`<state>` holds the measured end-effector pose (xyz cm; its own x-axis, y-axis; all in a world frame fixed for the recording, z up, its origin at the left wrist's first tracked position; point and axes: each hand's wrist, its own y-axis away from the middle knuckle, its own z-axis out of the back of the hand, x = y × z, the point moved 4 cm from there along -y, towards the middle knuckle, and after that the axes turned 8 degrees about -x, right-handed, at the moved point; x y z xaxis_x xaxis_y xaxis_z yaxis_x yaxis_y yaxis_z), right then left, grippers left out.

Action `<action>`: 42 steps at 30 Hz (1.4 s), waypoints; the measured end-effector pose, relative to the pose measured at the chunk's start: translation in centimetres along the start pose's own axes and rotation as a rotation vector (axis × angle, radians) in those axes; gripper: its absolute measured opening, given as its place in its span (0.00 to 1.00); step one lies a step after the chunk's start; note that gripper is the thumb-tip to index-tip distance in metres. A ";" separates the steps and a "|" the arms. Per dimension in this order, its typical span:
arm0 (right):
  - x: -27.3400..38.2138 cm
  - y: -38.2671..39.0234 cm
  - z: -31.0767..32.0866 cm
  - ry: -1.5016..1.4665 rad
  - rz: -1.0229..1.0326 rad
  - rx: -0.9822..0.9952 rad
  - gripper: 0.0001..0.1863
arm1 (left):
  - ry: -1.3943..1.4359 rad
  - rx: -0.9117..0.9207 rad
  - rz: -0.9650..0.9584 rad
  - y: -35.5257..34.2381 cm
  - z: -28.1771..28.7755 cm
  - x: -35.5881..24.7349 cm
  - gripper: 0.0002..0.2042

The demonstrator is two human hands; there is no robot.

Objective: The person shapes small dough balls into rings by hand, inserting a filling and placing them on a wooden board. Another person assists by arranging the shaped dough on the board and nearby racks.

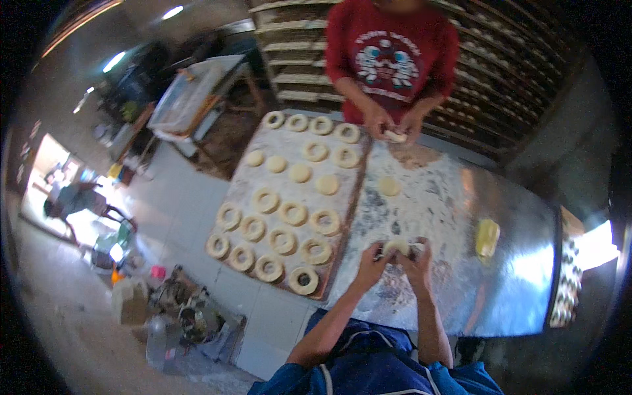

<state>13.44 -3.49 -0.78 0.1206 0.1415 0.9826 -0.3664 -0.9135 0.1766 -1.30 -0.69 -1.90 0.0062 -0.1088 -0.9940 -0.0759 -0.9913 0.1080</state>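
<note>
Over the near edge of the floury table, my left hand [372, 264] and my right hand [415, 264] are both closed around one pale piece of dough [397, 247]. Fingers cover part of it, so its full shape is hard to make out. A flat dough round [390, 185] lies on the flour just beyond my hands. To my left is a floured board [266, 171] bearing several dough rings [282, 241] in rows. Several dough rounds without holes [300, 173] sit across its middle.
Across the table [447, 276], a person in a red top [392, 52] handles another dough piece [395, 136]. A yellow lump [487, 238] rests on the metal surface at right. Racks with trays [299, 52] stand behind. Containers and clutter [197, 322] occupy the floor at left.
</note>
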 end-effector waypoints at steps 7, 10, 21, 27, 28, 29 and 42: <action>3.3 1.5 1.8 0.101 0.132 0.059 0.38 | 0.066 0.000 -0.037 2.5 -3.0 -0.5 0.15; 4.1 1.7 3.1 0.111 0.107 0.293 0.35 | 0.378 0.019 0.062 3.2 -3.9 -0.2 0.20; -4.2 -1.9 5.2 0.329 -0.059 0.002 0.19 | 0.674 -0.058 0.012 3.3 -5.1 2.0 0.13; -4.0 -2.2 2.9 0.158 0.155 0.047 0.27 | -0.357 -0.311 -0.350 1.3 -3.7 1.5 0.13; -1.9 -0.7 1.5 0.612 0.724 0.023 0.26 | -0.456 -0.271 -0.437 1.2 -3.7 1.2 0.14; -1.6 -0.6 0.7 0.534 0.541 0.095 0.29 | -0.464 -0.267 -0.450 1.2 -3.3 1.1 0.15; 0.0 -0.9 -16.7 0.216 0.287 0.313 0.33 | 0.872 -0.476 0.012 -3.9 11.8 2.6 0.15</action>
<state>-1.59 3.69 0.03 -0.1520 -0.0877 0.9845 -0.0576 -0.9936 -0.0974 -12.74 3.72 -5.06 0.7538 0.0539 -0.6549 0.3266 -0.8956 0.3022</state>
